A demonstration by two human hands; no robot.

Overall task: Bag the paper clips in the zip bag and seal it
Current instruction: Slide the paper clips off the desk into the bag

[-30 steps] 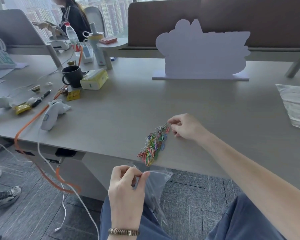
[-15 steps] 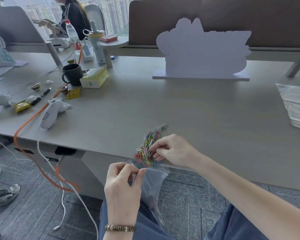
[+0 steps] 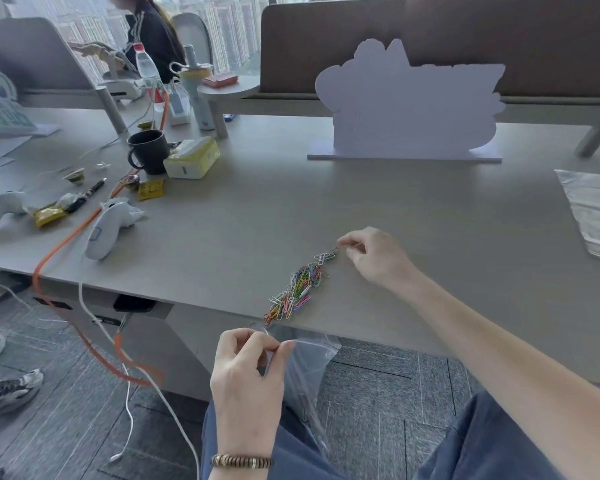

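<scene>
The paper clips point(image 3: 300, 289) lie in a loose multicoloured streak on the grey tabletop point(image 3: 430, 209), running from near its front edge diagonally back to the right. The right hand point(image 3: 373, 256) rests at the far end of the streak, fingers curled, fingertips touching the last clips — whether any clip is pinched cannot be told. The left hand point(image 3: 248, 382) sits below the tabletop edge, thumb and forefinger closed on the rim of the clear zip bag point(image 3: 305, 372), which hangs open-mouthed over the lap; a few clips appear inside it. A beaded bracelet point(image 3: 241, 461) circles the left wrist. No legible writing or brand shows on the bag, the black mug point(image 3: 149, 150) or the yellow tissue pack point(image 3: 193, 157).
</scene>
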